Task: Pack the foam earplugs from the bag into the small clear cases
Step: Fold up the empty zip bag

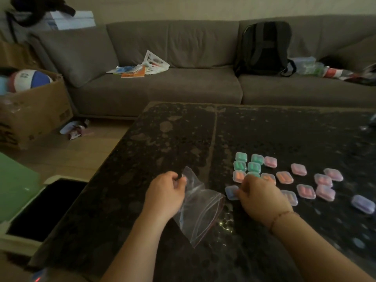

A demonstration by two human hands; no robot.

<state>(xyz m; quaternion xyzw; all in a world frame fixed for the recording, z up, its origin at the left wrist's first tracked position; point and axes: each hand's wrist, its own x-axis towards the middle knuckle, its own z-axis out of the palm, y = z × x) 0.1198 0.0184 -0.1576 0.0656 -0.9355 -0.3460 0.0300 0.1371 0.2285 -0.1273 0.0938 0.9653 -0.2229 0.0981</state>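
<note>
A clear zip bag [200,208] lies crumpled on the dark stone table [162,139], and it looks empty. My left hand [165,193] grips the bag's upper corner with curled fingers. Several small clear cases lie in loose rows to the right, holding green [241,165], pink [298,169] and orange [284,177] earplugs. My right hand [259,195] rests among the near cases, its fingertips on a blue-filled case [231,191]. I cannot tell whether it pinches that case. A purple-filled case [363,204] lies apart at the far right.
A grey sofa [183,88] runs behind the table, with a black backpack [263,47] and papers [140,68] on it. A cardboard box [34,110] with a ball stands on the floor at the left. An open white box [40,208] sits beside the table's left edge.
</note>
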